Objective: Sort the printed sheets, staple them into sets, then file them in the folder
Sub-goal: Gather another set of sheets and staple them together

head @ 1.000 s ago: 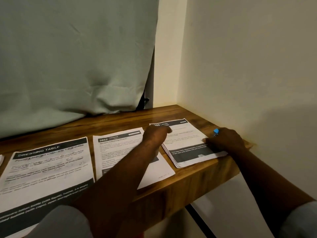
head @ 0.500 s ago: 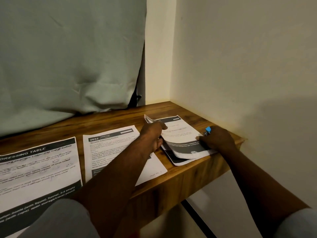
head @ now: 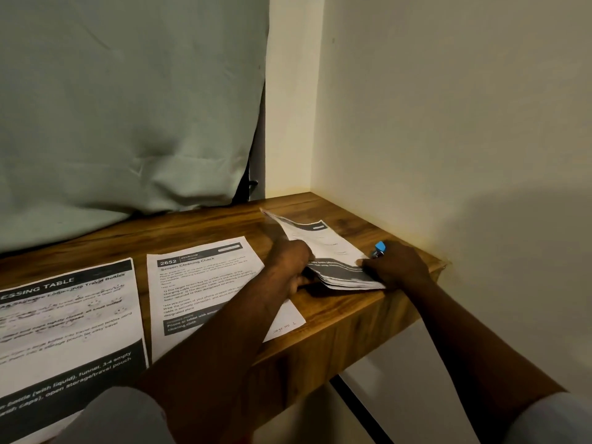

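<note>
A stack of printed sheets (head: 323,248) lies at the right end of the wooden shelf (head: 346,312). My left hand (head: 290,267) grips the stack's left edge and has it lifted, so the far corner tilts up. My right hand (head: 395,265) pinches the stack's right edge and also holds a small blue object (head: 379,249), perhaps a stapler. The "Screen Cleaning Check" sheet (head: 198,283) lies flat in the middle, partly under my left forearm. The "Dressing Table" sheet (head: 64,318) lies at the left.
A pale green curtain (head: 128,107) hangs behind the shelf. A cream wall (head: 448,123) closes off the right side at the corner. The shelf's front edge drops off just below the sheets.
The stack lay flat a second ago. My left hand has lifted its left edge and slid under it, while my right hand stays at the right edge.
</note>
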